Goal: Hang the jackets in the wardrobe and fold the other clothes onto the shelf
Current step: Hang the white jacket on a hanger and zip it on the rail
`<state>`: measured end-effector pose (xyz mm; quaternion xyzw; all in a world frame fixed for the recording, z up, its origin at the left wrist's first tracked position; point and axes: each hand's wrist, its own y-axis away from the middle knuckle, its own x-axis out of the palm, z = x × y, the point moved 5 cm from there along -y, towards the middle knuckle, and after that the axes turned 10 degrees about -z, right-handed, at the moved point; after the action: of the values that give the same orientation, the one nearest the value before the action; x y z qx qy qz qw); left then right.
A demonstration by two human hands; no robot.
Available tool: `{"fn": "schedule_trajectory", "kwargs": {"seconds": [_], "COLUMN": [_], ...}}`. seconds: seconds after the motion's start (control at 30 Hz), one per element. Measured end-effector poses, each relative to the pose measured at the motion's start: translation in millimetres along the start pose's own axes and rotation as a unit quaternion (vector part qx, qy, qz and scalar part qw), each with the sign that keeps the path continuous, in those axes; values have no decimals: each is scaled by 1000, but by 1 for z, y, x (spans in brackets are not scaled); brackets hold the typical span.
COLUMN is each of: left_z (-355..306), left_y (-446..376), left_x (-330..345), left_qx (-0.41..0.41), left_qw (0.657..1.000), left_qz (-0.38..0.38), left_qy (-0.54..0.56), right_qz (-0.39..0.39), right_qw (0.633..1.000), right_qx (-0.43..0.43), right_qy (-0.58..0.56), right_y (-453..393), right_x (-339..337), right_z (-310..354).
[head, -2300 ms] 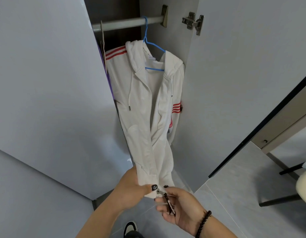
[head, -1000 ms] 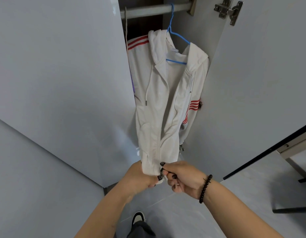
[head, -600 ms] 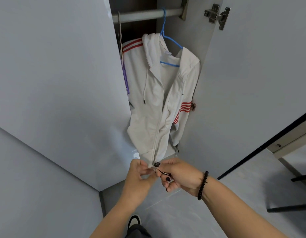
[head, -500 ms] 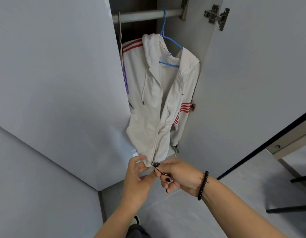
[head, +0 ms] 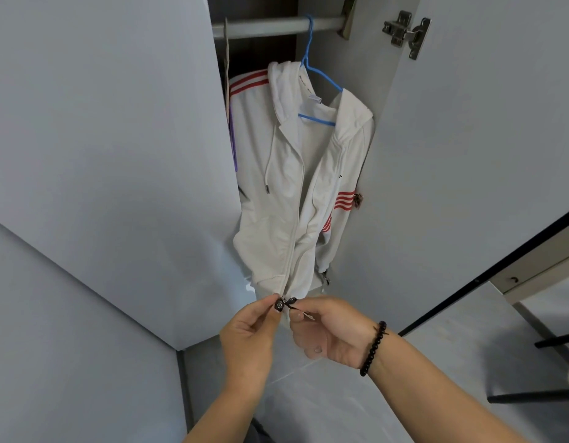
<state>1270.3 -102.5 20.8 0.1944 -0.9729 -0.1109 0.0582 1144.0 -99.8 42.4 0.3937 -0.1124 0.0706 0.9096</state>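
Centre frame, a jacket (head: 289,193) hangs above both hands; left hand (head: 249,340) and right hand (head: 332,330) pinch its bottom hem.

The jacket (head: 286,199) hangs on a hanger (head: 318,91) from the rail (head: 270,27), between two doors.

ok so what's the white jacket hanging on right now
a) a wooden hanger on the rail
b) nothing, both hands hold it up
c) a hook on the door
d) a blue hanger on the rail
d: the jacket hangs on a blue hanger hooked over the rail, while both hands only pinch its bottom hem at the zip.
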Motion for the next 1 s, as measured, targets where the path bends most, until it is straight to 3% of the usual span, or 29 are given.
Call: {"fn": "schedule_trajectory", "kwargs": {"seconds": [0.27,0.57,0.7,0.87,1.0], "left_z": [14,26,23,17,16], "left_y": [-9,-20,-25,-42,-50], "left_x": [-4,-12,-15,-11,-6], "left_qx": [-70,-152,-184,-239,-256], "left_qw": [997,987,978,953,943], "left_qz": [19,-18,-17,-40,-49], "left_qy": [7,54,97,183,206], "right_qz": [-71,-87,-86,-52,-31], "right_qw": [992,981,984,997,998], "right_qx": [29,89,84,48,48], "right_qy": [-99,-150,-130,-9,-9], "right_y": [-12,-32,-37,-39,-39], "right_x": [-11,-2,6,30,40], "right_z": [8,12,17,20,22]}}
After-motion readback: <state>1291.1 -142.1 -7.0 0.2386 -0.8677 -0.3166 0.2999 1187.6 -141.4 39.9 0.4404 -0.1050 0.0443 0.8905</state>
